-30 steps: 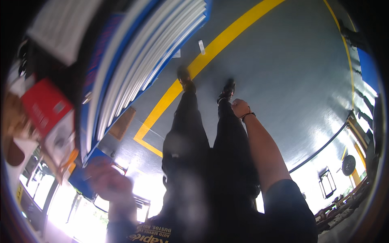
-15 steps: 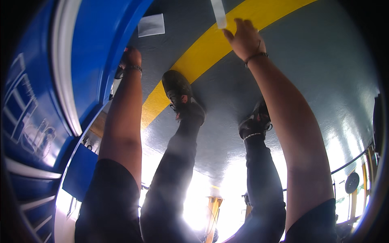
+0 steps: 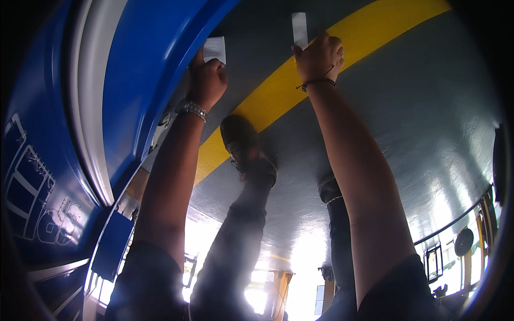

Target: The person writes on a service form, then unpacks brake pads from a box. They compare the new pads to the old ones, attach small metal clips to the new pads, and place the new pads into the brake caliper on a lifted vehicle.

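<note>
My right hand (image 3: 319,56), with a dark cord bracelet at the wrist, has its fingers curled at the lower end of a narrow white strip (image 3: 299,28). The strip reaches away from the thumb over the grey floor. A metal-banded watch is on my left wrist; my left hand (image 3: 209,80) is bent closed beside the blue panel (image 3: 142,69), with one finger reaching along the panel's edge. Just beyond its knuckles lies a white sheet of paper (image 3: 216,49), partly covered by the hand. Whatever is inside the left fingers stays hidden.
A yellow band (image 3: 278,101) crosses the glossy grey floor (image 3: 407,123). My dark shoe (image 3: 239,139) stands near it, the other half hidden by my right forearm. A pale curved rail (image 3: 88,101) runs down the blue surface on the left. Strong glare fills the lower background.
My left hand has come out from the panel's edge to the paper. My right hand has moved left to the strip, its fingers closing. The whole view has shifted slightly.
</note>
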The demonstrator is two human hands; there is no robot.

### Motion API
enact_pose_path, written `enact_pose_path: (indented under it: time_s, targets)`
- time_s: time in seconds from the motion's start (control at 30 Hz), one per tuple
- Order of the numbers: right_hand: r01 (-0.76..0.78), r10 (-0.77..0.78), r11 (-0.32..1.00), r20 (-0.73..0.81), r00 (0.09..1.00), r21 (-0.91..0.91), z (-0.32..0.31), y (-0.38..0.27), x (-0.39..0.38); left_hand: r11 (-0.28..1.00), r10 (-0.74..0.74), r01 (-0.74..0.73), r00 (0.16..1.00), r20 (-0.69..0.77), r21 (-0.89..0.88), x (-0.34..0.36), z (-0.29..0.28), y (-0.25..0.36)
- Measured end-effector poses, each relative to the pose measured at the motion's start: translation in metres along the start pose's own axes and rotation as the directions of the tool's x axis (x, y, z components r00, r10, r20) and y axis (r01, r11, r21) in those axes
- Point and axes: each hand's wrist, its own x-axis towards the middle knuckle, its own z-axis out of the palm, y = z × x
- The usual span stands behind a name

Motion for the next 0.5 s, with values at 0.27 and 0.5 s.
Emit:
enact_pose_path:
  time_s: [0.27, 0.5]
  targets:
    - [-0.036, 0.003, 0.980, 0.169, 0.986, 0.194, 0.035, -0.025, -0.007, 0.966, 0.121, -0.150, 0.982, 0.145, 0.210, 0.049, 0.095, -0.223]
    - [-0.257, -0.039, 0.866, 0.570, 0.820, 0.429, -0.124, 0.103, -0.079, 0.808, 0.024, 0.126, 0.969, 0.246, -0.576, 0.045, 0.120, -0.100]
